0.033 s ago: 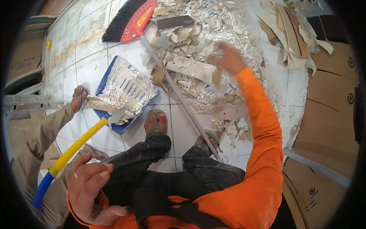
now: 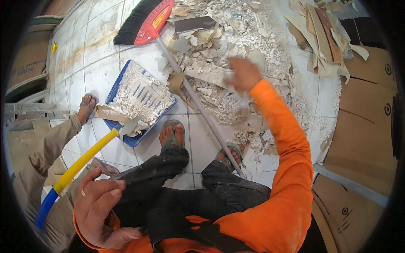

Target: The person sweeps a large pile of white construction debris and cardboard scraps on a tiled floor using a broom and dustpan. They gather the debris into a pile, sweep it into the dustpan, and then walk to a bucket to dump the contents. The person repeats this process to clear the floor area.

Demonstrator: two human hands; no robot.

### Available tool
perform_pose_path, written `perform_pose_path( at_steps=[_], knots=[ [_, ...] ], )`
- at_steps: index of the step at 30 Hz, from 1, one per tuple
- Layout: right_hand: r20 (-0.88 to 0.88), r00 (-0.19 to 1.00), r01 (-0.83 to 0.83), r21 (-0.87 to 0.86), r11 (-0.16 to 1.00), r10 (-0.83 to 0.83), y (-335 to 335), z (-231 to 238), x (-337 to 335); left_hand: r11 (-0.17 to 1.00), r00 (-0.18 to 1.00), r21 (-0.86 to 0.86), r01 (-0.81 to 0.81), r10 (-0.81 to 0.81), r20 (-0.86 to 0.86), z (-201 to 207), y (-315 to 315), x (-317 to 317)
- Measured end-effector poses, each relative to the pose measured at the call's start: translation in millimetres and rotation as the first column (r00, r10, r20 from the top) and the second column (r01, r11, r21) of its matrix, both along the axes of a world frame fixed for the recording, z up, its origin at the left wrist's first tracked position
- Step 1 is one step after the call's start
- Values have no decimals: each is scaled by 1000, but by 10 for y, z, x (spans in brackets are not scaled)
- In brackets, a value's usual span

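My right hand [image 2: 244, 75], blurred by motion, hovers over a heap of broken white plaster rubble [image 2: 219, 105]. Its fingertips come close to a long pale slab [image 2: 211, 74]; whether they touch it I cannot tell. Near my lap, my left hand [image 2: 99, 206] has bent fingers with the thumb apart, and nothing shows in it. A blue dustpan [image 2: 113, 95] full of plaster bits lies left of the heap, with a yellow and blue handle [image 2: 80, 166]. A broom with a red head [image 2: 154, 23], black bristles and grey pole [image 2: 198, 104] lies across the rubble's edge, its pole end by my right foot.
Another person's foot [image 2: 87, 109] and tan-clad leg are at the left, beside a metal ladder [image 2: 38, 114]. Brown cardboard [image 2: 358, 135] lines the right side. Torn board strips [image 2: 320, 33] are piled at the far right. My sandalled feet [image 2: 173, 135] stand on white tiles.
My right hand has shifted a little left and toward me over the rubble. A pale piece shows behind it now. My left hand, the broom and the dustpan stay about where they were.
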State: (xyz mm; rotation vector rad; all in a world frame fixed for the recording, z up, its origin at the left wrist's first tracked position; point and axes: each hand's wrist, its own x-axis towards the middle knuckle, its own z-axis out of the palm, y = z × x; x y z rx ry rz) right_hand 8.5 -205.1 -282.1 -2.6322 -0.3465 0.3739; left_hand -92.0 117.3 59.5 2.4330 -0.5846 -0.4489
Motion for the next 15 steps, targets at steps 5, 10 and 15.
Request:
perform_pose_path(
  at_steps=[5, 10, 15],
  knots=[
    [-158, 987, 4, -182, 983, -33, 117, 327, -374, 982, 982, -17, 187, -187, -31, -40, 101, 59],
    [-252, 941, 337, 638, 692, -225, -82, 700, -284, 995, 995, 28, 91, -92, 31, 71, 49, -100],
    [-107, 817, 414, 792, 448, -566, -494, 890, -329, 990, 990, 6, 141, -141, 28, 83, 14, -72]
  ],
)
